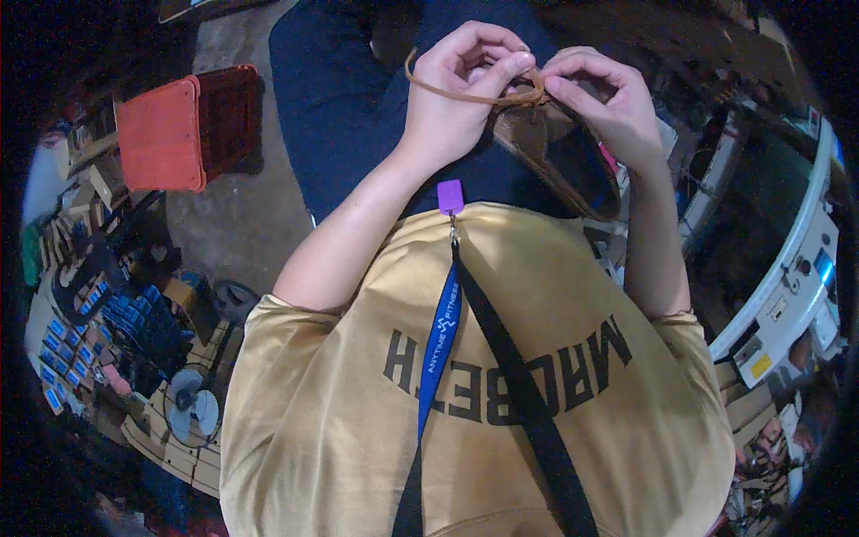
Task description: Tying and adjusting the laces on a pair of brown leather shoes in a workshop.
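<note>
My left hand (467, 89) is closed, thumb and fingertips pinching a thin tan-brown lace (454, 93). One end of the lace curves out to the left past the knuckles, and a loop of it stands between my two hands. Facing it, my right hand (611, 100) is closed too, thumb and forefinger pinching the lace on the loop's right side. Just below lies a brown leather piece (528, 143), perhaps a shoe, over my dark trousers (340, 116). My hands cover part of it, so its full shape is hidden.
To the left, an orange-red plastic crate (161, 134) lies on the concrete floor (215, 215). A small fan (191, 404) and stacks of blue-labelled boxes (67, 353) are at lower left. A pale machine or table edge (778, 277) curves along the right. A lanyard (438, 349) hangs down my chest.
</note>
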`<state>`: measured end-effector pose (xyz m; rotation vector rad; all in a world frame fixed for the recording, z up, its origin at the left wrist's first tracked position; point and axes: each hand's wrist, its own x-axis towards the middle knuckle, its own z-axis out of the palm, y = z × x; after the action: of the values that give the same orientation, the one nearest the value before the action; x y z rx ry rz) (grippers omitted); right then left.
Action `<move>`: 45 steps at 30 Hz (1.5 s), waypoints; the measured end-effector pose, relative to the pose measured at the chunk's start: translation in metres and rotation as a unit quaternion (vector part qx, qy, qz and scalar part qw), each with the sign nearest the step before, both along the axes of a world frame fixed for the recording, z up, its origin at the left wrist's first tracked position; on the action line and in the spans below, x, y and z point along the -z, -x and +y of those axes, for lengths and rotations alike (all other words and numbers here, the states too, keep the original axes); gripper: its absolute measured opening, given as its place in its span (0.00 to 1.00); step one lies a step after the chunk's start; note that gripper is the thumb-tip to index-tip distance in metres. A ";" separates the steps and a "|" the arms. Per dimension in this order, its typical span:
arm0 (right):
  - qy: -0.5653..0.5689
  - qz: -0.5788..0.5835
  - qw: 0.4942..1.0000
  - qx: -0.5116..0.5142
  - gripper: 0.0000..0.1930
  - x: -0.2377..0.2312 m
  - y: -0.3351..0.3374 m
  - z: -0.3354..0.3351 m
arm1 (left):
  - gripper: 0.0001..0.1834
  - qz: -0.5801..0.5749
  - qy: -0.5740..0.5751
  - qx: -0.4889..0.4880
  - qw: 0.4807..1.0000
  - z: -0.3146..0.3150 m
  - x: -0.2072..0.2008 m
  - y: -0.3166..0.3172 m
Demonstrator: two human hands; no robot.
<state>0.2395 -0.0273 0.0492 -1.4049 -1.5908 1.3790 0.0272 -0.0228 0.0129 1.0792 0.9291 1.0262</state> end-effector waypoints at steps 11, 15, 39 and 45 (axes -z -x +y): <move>-0.001 0.035 0.999 0.004 0.07 0.005 0.011 0.001 | 0.07 0.005 -0.028 -0.034 0.999 0.003 -0.006 0.002; 0.050 0.071 0.995 0.043 0.07 0.008 0.017 -0.006 | 0.08 0.050 -0.036 -0.008 0.998 0.010 -0.011 0.009; -0.059 0.070 0.995 0.039 0.07 0.004 0.019 -0.016 | 0.26 -0.082 0.085 0.080 0.990 0.015 -0.030 0.023; -0.131 -0.012 0.990 0.046 0.08 -0.005 0.022 -0.020 | 0.25 0.004 0.068 -0.020 0.997 0.000 -0.018 0.015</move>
<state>0.2174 -0.0472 0.0539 -1.3227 -1.6333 1.0591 0.0127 -0.0228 0.0314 0.9552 1.0155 0.9786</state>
